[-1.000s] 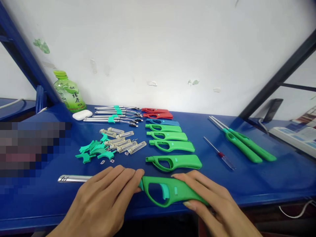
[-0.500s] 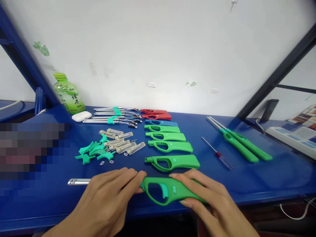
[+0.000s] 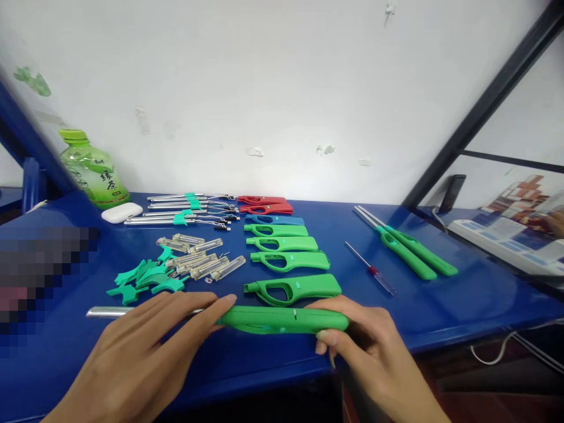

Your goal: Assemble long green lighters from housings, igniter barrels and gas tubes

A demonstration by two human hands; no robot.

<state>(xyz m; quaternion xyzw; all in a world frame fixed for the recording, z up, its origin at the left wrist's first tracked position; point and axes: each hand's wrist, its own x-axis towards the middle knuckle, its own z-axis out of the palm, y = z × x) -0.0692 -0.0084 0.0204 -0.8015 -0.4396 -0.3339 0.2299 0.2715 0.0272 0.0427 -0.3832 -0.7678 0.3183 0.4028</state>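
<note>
Between my hands is a green lighter (image 3: 273, 319) with a metal tube, its narrow edge facing up. My left hand (image 3: 154, 346) closes round its front end, the tube poking out to the left. The rear end of the handle is pinched by my right hand (image 3: 361, 341). Just beyond lies a green handle shell (image 3: 312, 286), with further green shells (image 3: 304, 260), a blue one (image 3: 286, 220) and red ones (image 3: 273, 208) behind. Clear fuel tanks (image 3: 228, 268) and teal triggers (image 3: 147, 273) are heaped to the left, below metal tubes with wires (image 3: 171, 207).
Two green lighters with tubes (image 3: 412, 252) and a screwdriver (image 3: 372, 270) lie on the right of the blue table (image 3: 247, 370). At the back left stand a green bottle (image 3: 94, 173) and a white case (image 3: 122, 212). A power strip (image 3: 506, 244) is far right.
The held lighter has turned from its broad side to its narrow edge, hiding the trigger opening. Both hands still grip it. The camera view has shifted to the right.
</note>
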